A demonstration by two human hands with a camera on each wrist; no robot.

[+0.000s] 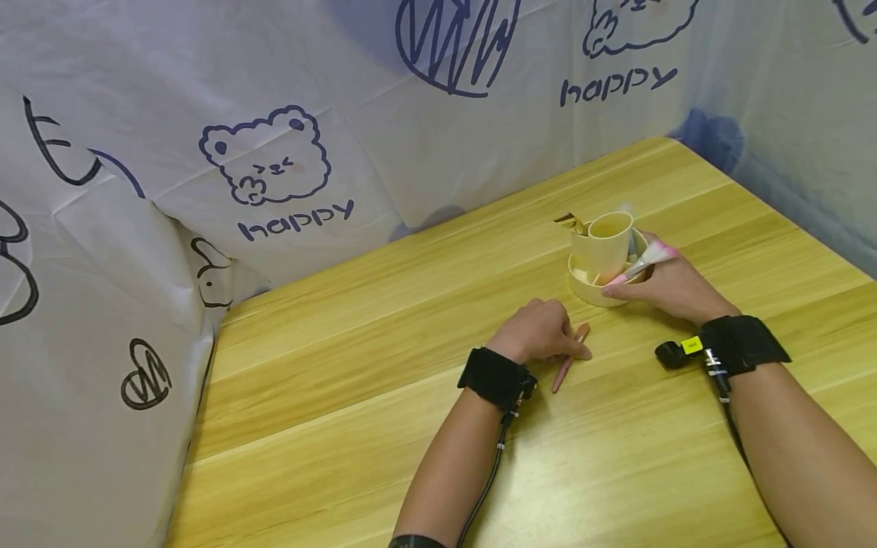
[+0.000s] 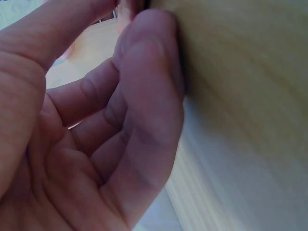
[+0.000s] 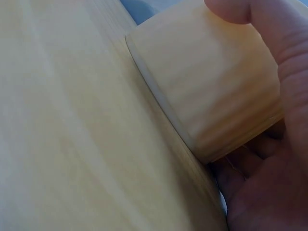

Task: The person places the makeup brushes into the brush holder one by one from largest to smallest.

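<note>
My left hand (image 1: 537, 333) is low over the table, its thumb and fingers pinching a slim pink stick (image 1: 563, 374) with an orange-brown end. In the left wrist view the left hand's fingers (image 2: 149, 91) are curled close to the wood. My right hand (image 1: 674, 289) grips the side of a round cream holder (image 1: 594, 293), thumb on the near wall. In the right wrist view the holder's smooth wall (image 3: 207, 72) stands on the table. A taller cup (image 1: 603, 247) rises from the holder. A makeup brush (image 1: 644, 261) with a pink handle and white-pink bristles leans in it beside my right hand.
Gold-coloured slim items (image 1: 572, 222) stick out at the holder's back left. The wood-grain table (image 1: 356, 365) meets white cloth walls (image 1: 384, 144) with drawn bears. Each wrist wears a black strap (image 1: 745, 344) with a camera and cable.
</note>
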